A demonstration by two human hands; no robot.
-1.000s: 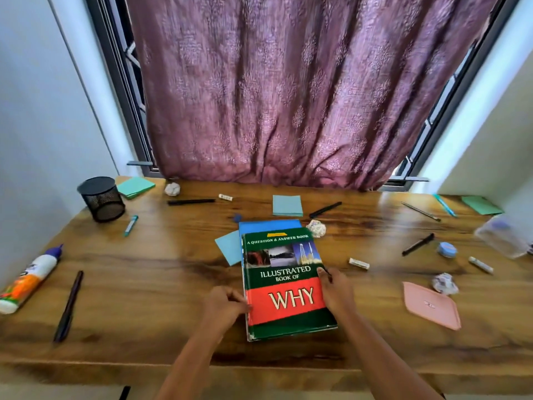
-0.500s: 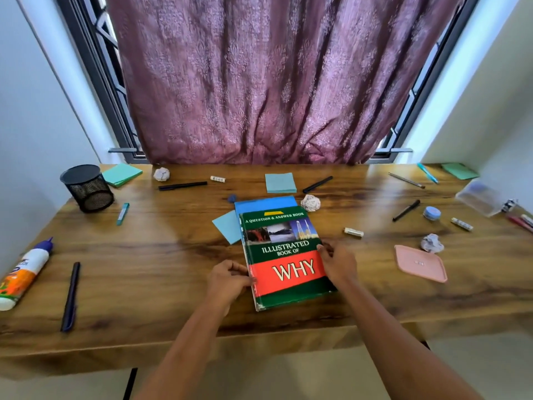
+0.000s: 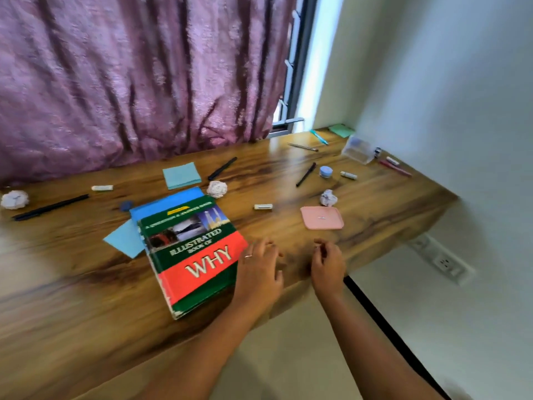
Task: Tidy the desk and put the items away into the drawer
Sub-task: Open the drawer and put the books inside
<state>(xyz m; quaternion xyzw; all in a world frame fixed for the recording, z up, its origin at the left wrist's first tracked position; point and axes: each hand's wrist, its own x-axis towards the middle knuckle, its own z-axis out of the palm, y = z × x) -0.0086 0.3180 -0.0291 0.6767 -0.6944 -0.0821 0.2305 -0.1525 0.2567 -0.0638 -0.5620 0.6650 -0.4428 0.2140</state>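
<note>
The green and red "WHY" book [image 3: 190, 252] lies on the wooden desk [image 3: 86, 307], stacked on a blue book [image 3: 167, 202] and a blue sheet [image 3: 124, 239]. My left hand [image 3: 259, 272] hovers with relaxed fingers just right of the book's edge, holding nothing. My right hand [image 3: 327, 264] sits near the desk's front edge with loosely curled fingers, also empty. Scattered around are a pink lid [image 3: 321, 217], blue sticky notes [image 3: 181, 175], paper balls [image 3: 217, 189] [image 3: 328, 197], black pens [image 3: 306, 174] [image 3: 222, 168] and a white eraser [image 3: 263, 207]. No drawer is in view.
At the far right end stand a clear plastic box [image 3: 357, 150], a small blue jar [image 3: 326, 171], red pens [image 3: 395, 168], a teal pen [image 3: 318, 137] and a green notepad [image 3: 341, 130]. A wall socket [image 3: 441, 262] sits below the desk's right end. A purple curtain [image 3: 138, 82] hangs behind.
Both hands have let go of the book and shifted to its right. The view has swung right, so the pen cup and glue bottle have left the frame.
</note>
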